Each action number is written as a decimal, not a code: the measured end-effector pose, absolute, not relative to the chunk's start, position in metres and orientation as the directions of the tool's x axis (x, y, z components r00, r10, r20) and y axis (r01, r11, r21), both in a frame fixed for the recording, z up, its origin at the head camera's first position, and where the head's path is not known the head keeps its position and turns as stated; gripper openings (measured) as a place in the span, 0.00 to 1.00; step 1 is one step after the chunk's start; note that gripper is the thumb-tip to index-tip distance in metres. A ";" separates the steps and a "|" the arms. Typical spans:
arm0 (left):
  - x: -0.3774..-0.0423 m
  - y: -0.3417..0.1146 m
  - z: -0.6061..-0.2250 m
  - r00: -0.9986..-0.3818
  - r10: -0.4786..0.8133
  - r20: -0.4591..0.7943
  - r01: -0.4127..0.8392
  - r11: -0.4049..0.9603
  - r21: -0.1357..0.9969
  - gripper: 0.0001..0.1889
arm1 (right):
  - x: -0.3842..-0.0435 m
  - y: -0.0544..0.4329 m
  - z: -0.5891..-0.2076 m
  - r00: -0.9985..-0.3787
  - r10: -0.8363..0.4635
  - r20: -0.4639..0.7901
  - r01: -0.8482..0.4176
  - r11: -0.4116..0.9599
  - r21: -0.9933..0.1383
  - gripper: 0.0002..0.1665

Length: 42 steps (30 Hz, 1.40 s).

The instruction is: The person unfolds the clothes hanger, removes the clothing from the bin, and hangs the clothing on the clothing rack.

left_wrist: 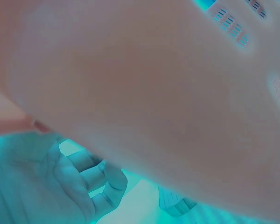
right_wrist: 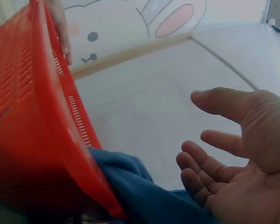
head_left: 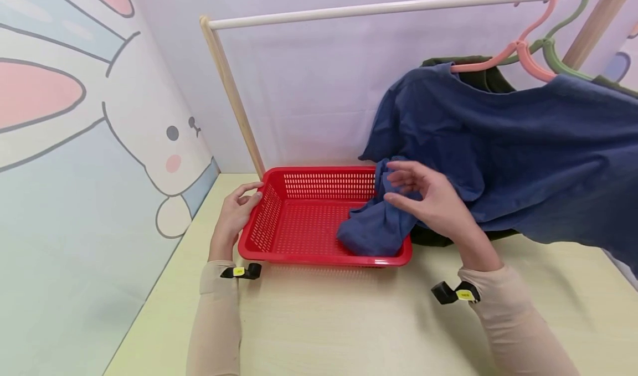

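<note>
A red plastic basket (head_left: pixel 319 261) with slotted sides stands on the table below the rail. My left hand (head_left: pixel 238 212) grips its left rim, thumb on top; the left wrist view shows those fingers (left_wrist: pixel 107 184) bent at the basket's edge. Blue cloth (head_left: pixel 374 226) lies bunched in the basket's right end and drapes over the right rim. Just above that cloth is my right hand (head_left: pixel 433 199), fingers loosely bent and thumb apart, nothing between them. A blue shirt (head_left: pixel 538 143) hangs on a pink hanger (head_left: pixel 518 46) to the right, behind the hand.
A white rail (head_left: pixel 349 13) on wooden posts (head_left: pixel 231 93) spans the back. Behind the blue shirt hangs a dark green garment (head_left: pixel 485 80) on a green hanger (head_left: pixel 550 49). A wall with a cartoon rabbit (head_left: pixel 169 160) borders the pale wooden table (head_left: pixel 329 331) at left.
</note>
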State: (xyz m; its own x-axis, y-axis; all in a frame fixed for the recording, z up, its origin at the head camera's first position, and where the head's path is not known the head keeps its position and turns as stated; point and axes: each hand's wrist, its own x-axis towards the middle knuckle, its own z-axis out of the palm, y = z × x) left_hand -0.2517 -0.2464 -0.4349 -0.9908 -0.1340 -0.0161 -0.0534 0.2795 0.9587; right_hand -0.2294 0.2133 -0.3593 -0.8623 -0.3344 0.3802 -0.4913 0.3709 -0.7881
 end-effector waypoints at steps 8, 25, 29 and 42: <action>-0.252 -0.246 -0.434 -0.989 -0.144 -0.029 -0.069 0.283 0.957 0.24 | -0.238 0.210 -0.371 -0.886 -0.411 0.216 -0.439 0.588 -0.680 0.34; -0.251 -0.246 -0.434 -0.988 -0.147 -0.050 -0.090 0.278 0.956 0.25 | -0.246 0.209 -0.394 -0.915 -0.384 0.122 -0.385 0.743 -0.547 0.32; -0.252 -0.246 -0.435 -0.989 -0.144 -0.040 -0.080 0.284 0.956 0.25 | -0.246 0.206 -0.396 -0.925 -0.351 0.148 -0.371 0.739 -0.563 0.19; -0.251 -0.246 -0.433 -0.990 -0.132 -0.046 -0.081 0.276 0.958 0.25 | -0.248 0.212 -0.392 -0.941 -0.319 0.111 -0.307 0.676 -0.669 0.08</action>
State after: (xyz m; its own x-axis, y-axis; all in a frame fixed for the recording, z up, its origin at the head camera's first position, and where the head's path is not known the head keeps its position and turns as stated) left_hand -0.2510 -0.2464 -0.4330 -0.9901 -0.1323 -0.0459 -0.0813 0.2762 0.9576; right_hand -0.2482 0.2116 -0.3917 -0.9414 -0.3185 0.1107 -0.3075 0.6763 -0.6694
